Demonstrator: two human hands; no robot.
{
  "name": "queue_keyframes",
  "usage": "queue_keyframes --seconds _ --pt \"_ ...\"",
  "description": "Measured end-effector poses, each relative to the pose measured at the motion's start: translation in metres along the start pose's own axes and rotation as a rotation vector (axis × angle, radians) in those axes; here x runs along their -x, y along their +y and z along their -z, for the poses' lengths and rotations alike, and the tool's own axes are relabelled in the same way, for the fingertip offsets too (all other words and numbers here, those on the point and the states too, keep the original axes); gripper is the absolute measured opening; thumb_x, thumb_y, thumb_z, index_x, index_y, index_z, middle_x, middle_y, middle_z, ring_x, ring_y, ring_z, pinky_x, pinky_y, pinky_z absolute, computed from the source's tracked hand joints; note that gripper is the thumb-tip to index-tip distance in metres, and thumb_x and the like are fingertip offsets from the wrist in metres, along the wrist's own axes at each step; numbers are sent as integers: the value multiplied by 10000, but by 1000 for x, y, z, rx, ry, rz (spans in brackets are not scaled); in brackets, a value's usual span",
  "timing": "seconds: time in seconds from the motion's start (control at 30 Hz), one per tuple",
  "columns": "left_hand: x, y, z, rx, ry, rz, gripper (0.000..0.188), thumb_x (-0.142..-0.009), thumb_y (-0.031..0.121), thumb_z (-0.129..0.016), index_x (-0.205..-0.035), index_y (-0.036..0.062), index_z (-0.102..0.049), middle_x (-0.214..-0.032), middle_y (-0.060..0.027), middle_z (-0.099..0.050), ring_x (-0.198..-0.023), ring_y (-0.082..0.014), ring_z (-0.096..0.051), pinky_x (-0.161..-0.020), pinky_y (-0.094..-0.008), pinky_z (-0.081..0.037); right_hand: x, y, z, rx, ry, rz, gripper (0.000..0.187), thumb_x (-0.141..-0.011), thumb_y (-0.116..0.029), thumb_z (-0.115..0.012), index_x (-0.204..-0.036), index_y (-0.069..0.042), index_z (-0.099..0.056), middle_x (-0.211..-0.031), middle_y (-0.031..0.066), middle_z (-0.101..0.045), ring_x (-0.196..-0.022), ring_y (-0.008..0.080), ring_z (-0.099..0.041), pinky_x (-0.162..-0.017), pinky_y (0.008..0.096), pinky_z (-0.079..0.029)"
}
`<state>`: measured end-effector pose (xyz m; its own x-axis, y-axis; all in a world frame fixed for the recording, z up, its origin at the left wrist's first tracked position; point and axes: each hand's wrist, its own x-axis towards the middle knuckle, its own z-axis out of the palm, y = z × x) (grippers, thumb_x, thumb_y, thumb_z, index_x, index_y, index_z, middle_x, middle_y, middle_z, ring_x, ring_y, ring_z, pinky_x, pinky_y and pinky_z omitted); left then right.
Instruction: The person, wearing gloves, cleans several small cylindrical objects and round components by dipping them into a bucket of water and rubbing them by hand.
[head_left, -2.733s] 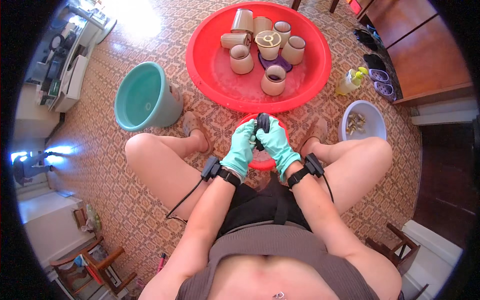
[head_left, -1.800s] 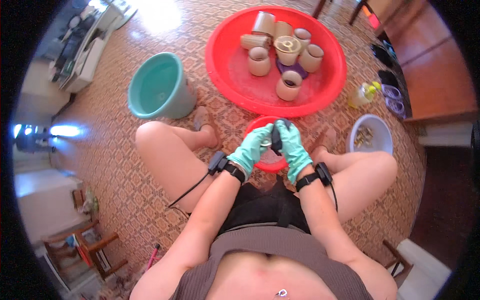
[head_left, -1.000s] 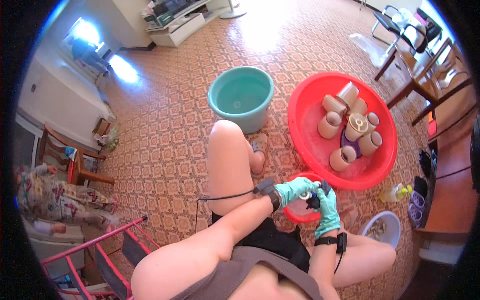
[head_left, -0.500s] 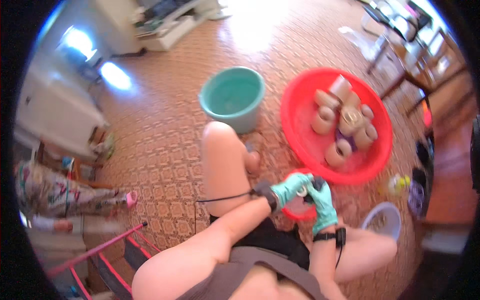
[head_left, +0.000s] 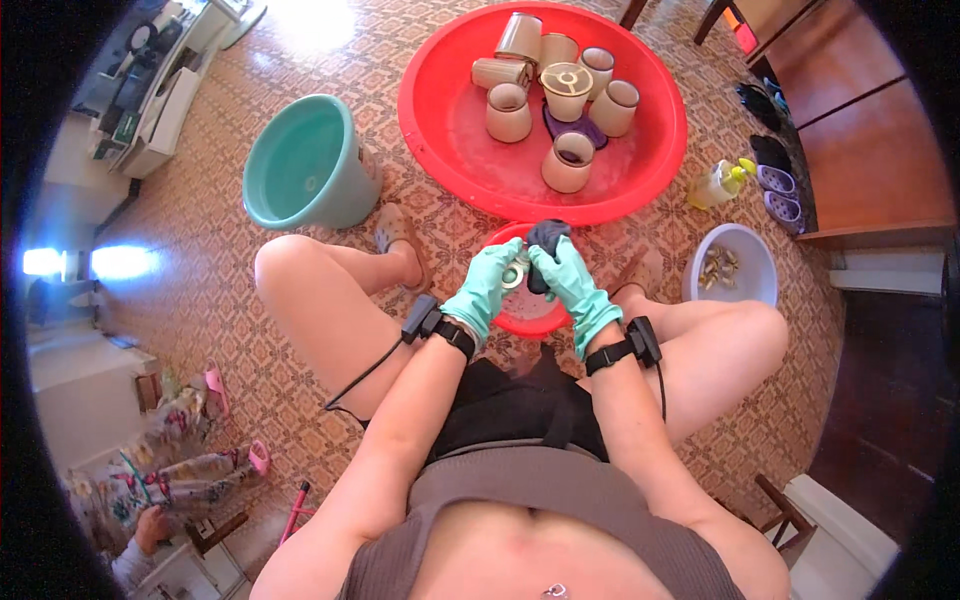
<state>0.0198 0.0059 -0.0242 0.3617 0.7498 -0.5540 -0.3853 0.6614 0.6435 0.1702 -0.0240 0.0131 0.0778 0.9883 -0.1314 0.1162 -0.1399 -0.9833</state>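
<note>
Both my hands wear mint-green rubber gloves and meet over a small red basin [head_left: 535,327] with sudsy water between my legs. My left hand [head_left: 485,285] grips a small pale ring-shaped part [head_left: 513,275], whose round opening shows. Bunched in my right hand [head_left: 573,285] is a dark cloth [head_left: 548,238], pressed close beside the ring part; whether it touches the part cannot be seen. Beyond them, a large red basin [head_left: 425,135] holds several beige lampshades [head_left: 510,118] and a purple cloth [head_left: 580,126] in shallow water.
To the left stands a teal bucket [head_left: 350,185] of water. On the right are a pump bottle [head_left: 712,187] and a pale lilac bowl [head_left: 762,287] with small brass-coloured pieces. Lilac clogs [head_left: 782,207] lie by the brown cabinet [head_left: 870,150]. A person in floral clothing [head_left: 180,475] is at lower left.
My view has swung right and down, so the basins and bucket sit farther left and higher. Both hands still hold the ring part and the cloth.
</note>
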Motion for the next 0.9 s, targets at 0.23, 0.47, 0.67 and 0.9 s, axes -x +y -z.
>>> queue_keyframes --seconds 0.23,0.47,0.67,0.9 --pt "3 -3 4 -36 -70 8 168 -933 119 -491 -1020 57 -620 -914 -14 -630 -796 -124 -599 -718 -263 -493 7 -17 -1 211 -252 -145 328 -912 -192 -536 -1165 14 -510 -910 137 -636 -779 238 -639 -697 348 -511" --pt "14 7 -6 -50 -188 9 160 -957 150 -481 -1003 71 -613 -896 -8 -627 -786 -122 -601 -707 -260 -495 3 0 5 15 -256 -82 242 -932 -214 -545 -1080 -24 -571 -878 73 -631 -714 160 -614 -588 297 -502" --pt "2 9 7 245 -19 148 157 -961 212 -510 -1014 107 -613 -840 0 -613 -753 -108 -595 -669 -234 -495 5 -12 -1 -421 -184 -243 301 -877 -161 -539 -1152 -39 -545 -904 39 -598 -674 110 -568 -520 257 -491" --pt "-6 12 12 108 64 134 172 -932 286 -551 -1005 156 -638 -843 32 -628 -653 -69 -540 -507 -239 -418 4 -38 15 -356 -279 -184 289 -849 -110 -567 -1130 -44 -588 -861 5 -620 -691 87 -576 -539 219 -467"
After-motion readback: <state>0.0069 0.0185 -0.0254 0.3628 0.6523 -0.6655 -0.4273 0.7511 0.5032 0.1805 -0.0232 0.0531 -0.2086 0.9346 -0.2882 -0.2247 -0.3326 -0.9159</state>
